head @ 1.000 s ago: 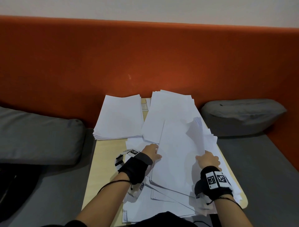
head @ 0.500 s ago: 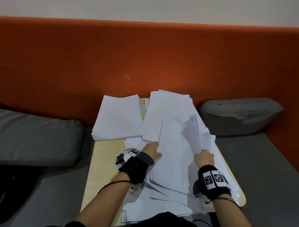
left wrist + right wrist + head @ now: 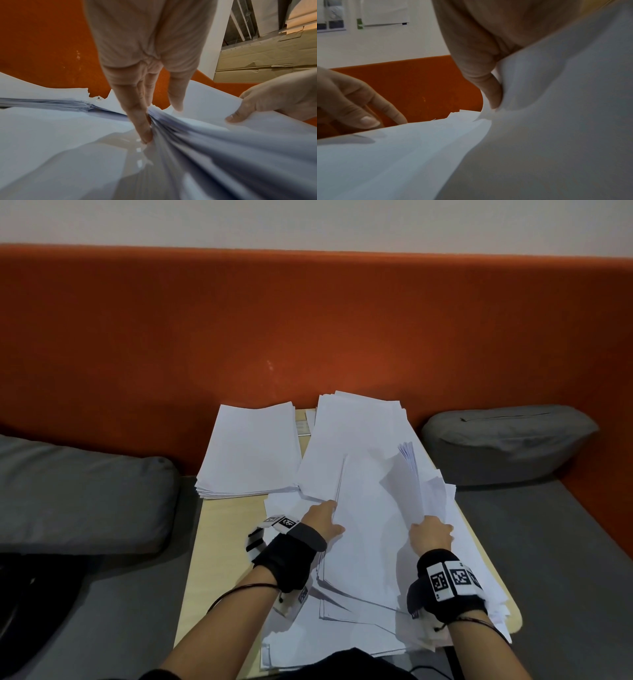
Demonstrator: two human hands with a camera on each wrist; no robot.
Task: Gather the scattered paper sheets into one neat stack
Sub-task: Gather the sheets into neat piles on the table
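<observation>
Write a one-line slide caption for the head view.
Both hands, left hand and right hand, lift a bundle of sheets beside a neat stack.

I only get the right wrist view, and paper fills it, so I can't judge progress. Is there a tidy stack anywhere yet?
Observer: Yes. The head view shows a neat stack on the table's far left, away from both hands.
Operator: And where does the left hand grip?
Observer: The left hand pinches the left edge of the bundle of sheets. In the left wrist view the thumb is on top and the fingers are against the edge.
Operator: Anything left ungathered?
Observer: Yes, loose sheets lie skewed under the bundle at the table's near edge.
</observation>
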